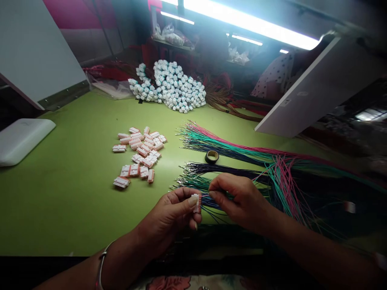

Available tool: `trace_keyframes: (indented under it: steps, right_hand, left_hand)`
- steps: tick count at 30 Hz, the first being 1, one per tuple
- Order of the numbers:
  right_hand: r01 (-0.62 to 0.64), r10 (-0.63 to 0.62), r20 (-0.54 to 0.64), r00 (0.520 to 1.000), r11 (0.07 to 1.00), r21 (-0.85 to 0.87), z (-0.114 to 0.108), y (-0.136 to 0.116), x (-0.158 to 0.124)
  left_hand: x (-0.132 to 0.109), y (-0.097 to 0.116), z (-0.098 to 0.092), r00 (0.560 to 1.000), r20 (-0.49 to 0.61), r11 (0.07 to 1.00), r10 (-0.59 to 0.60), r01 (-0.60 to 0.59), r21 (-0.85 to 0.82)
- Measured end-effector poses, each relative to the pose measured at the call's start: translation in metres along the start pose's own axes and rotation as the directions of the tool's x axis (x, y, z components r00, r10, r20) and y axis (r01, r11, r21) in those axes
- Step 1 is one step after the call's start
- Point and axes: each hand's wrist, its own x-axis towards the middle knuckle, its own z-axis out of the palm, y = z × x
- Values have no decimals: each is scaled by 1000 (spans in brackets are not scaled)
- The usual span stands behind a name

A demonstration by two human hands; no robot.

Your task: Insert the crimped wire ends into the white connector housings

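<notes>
My left hand (173, 211) grips a small white and orange connector (196, 203) between thumb and fingers, near the front edge of the green table. Just to the right, my right hand (238, 197) pinches a thin pink wire (205, 195) that reaches the connector's side. More wires run from the connector beneath my right hand. Beyond my hands lie bundles of dark and green wires (196, 181) with bare metal tips pointing left. Several loose white and orange connectors (148, 151) are scattered on the table to the left.
A black tape roll (212, 157) sits between wire bundles. Pink and green wires (229, 143) stretch right. A large pile of white connectors (179, 86) stands at the back. A white case (26, 139) is at the left, a white panel (305, 92) at the right.
</notes>
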Motion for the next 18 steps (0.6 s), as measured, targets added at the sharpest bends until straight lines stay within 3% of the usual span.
trace_keyframes:
  steps: [5,8,12,16,18]
  right_hand:
    - [31,-26,24,999,974,-226,-7,-6,-11]
    - [52,-29,95,995,966,-253,3,-8,-20]
    - [-18,47,125,991,976,-219,9,-11,-28]
    - [-147,150,-72,986,988,37,-17,-17,-43]
    - [-223,248,-222,943,966,132,-37,-19,-59]
  left_hand:
    - [-1,1,2,1000,1,1000,6,-6,-4]
    - [-3,1,4,1000,7,1000,26,-26,4]
    - [-6,3,4,998,29,997,56,-57,48]
    - [-8,5,6,995,-6,984,100,-98,152]
    - [-9,5,7,994,-9,977,107,-103,189]
